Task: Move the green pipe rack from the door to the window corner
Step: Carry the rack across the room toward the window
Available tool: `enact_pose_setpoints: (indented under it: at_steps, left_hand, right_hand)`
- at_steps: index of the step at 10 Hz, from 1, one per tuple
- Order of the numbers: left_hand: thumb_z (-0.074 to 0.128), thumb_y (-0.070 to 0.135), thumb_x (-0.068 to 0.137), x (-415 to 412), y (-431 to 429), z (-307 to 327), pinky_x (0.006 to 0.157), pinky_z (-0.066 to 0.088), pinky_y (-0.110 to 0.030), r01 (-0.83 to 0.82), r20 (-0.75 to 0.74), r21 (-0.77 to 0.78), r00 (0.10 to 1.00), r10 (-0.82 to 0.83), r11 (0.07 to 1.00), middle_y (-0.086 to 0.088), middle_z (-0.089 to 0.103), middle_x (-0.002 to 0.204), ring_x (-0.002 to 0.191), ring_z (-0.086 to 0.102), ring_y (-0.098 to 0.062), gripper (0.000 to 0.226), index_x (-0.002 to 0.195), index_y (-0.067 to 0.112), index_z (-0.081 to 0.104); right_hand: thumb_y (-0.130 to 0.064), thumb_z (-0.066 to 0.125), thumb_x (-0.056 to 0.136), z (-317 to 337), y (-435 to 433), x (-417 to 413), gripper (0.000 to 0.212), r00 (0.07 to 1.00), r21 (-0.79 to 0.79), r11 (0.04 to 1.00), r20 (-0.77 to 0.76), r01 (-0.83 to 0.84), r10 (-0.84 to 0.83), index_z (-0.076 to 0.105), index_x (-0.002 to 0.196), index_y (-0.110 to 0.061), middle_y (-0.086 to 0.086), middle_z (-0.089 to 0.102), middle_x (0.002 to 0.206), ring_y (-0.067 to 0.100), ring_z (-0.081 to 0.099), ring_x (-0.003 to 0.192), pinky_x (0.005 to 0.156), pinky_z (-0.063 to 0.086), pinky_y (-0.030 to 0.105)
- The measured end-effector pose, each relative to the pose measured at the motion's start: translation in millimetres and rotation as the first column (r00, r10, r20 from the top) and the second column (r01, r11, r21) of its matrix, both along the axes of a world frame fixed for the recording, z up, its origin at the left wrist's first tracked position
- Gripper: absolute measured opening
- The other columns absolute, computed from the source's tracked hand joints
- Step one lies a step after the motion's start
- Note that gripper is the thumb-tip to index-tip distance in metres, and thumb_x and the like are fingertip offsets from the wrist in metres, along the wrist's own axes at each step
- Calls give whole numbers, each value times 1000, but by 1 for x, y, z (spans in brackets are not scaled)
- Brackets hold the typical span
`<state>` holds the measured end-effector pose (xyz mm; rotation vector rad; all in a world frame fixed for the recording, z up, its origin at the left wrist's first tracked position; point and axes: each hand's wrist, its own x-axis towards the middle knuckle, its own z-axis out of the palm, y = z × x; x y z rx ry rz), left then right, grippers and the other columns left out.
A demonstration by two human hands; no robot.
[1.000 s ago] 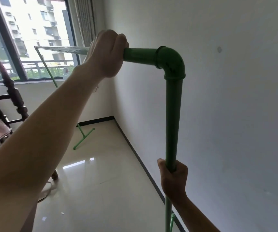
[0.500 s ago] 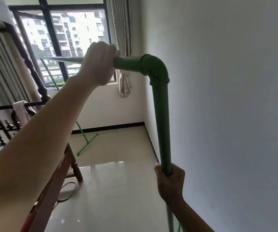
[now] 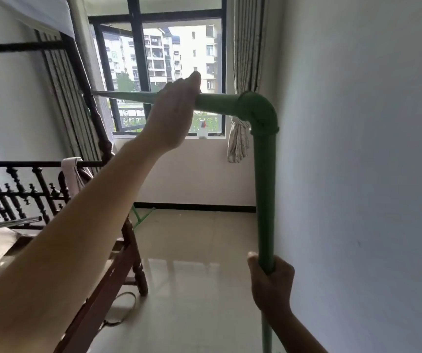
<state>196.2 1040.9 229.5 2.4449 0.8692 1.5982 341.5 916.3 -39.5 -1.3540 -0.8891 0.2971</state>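
The green pipe rack [image 3: 265,179] stands in front of me, its near upright close to the white wall on the right. An elbow joint links that upright to the top bar, which runs left toward the window. My left hand [image 3: 173,115] is wrapped over the top bar just left of the elbow. My right hand [image 3: 272,284] grips the upright lower down. The rack's far foot [image 3: 142,217] shows on the floor behind the bed frame.
A dark wooden bed frame [image 3: 126,253] with turned spindles fills the left side, a cloth draped on its rail. The window [image 3: 179,72] and a tied curtain [image 3: 239,138] are ahead. Glossy tile floor [image 3: 197,276] lies between bed and wall; a cable loop lies by the bed leg.
The view has swung right and upward: window and curtain now sit ahead and larger. The rack's elbow has shifted toward the right wall. Both hands keep their grips.
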Motion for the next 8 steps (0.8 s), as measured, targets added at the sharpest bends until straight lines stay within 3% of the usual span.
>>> enact_pose_setpoints:
  at_steps: [1,2,3,4,5,7,8]
  left_hand:
    - [20,23,107,11,69,-9,77,42,-54,70,9,165,997,-73,984,-14,42,72,74,47,-40,35,81,11,40]
    - [18,31,105,29,130,-8,75,43,-56,-5,2,172,1000,5,985,-16,42,67,70,49,-43,46,76,3,42]
    - [18,30,104,47,170,-7,72,44,-52,-27,-40,224,998,37,974,-16,43,65,66,51,-43,38,81,11,41]
    - [22,23,105,71,219,-5,73,44,-53,-88,-48,179,994,98,980,-14,41,64,66,50,-44,33,81,10,39]
    - [21,25,104,99,271,-4,69,44,-58,-124,-68,151,989,135,981,-15,39,64,66,47,-47,33,81,8,38]
    - [17,33,100,158,365,-6,63,42,-52,-190,-83,137,976,202,972,-24,45,69,65,45,-40,42,80,3,40]
    - [16,38,99,181,410,-6,65,40,-51,-198,-80,91,975,205,976,-29,48,72,69,46,-42,48,79,1,39]
  right_hand:
    - [-5,70,82,2,56,8,50,1000,-9,1000,-4,-7,7,40,43,-13,2,33,40,12,31,36,38,29,22]
    - [-5,70,83,3,113,24,53,999,-26,999,-22,-25,24,39,42,-17,-3,31,38,11,31,35,37,29,21]
    - [-5,69,84,0,163,41,49,995,-34,996,-56,-79,77,42,45,-15,-3,32,39,12,33,36,37,33,26]
    - [-6,68,84,-1,213,63,46,990,-26,992,-72,-125,122,44,47,-14,-2,35,40,13,35,37,38,34,29]
    - [-5,70,82,-2,266,91,46,984,-2,987,-69,-163,163,43,46,-14,-2,34,41,11,32,36,37,30,23]
    - [-6,70,81,-12,371,155,45,941,-16,949,-134,-315,310,42,46,-5,2,34,44,16,32,41,42,30,32]
    - [-12,70,79,-11,418,182,42,926,-21,932,-129,-361,356,45,47,-15,1,34,44,16,31,40,41,29,32]
